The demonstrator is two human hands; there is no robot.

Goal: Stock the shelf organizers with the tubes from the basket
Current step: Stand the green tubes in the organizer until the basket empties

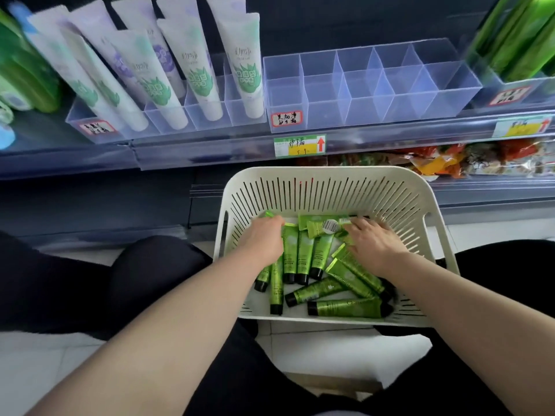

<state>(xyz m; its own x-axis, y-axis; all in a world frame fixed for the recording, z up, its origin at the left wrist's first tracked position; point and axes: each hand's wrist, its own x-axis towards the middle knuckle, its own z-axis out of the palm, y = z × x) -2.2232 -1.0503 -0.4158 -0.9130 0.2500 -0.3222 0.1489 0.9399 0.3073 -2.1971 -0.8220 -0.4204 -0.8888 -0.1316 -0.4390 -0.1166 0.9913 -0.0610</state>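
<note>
Basket (pixel 327 178), white, slotted, centre frame: holds loose green tubes (pixel 303 253). Left hand (pixel 264 238) clenched around tubes; right hand (pixel 374 243) flat on the pile, grasp unclear. Clear organizer (pixel 354 115), upper centre shelf, compartments vacant.

Bright even light, warped blurry edges.

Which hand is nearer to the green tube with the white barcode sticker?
The right hand: its fingers almost touch the green tube with the white barcode sticker. The left hand lies farther off, across other tubes.
</note>
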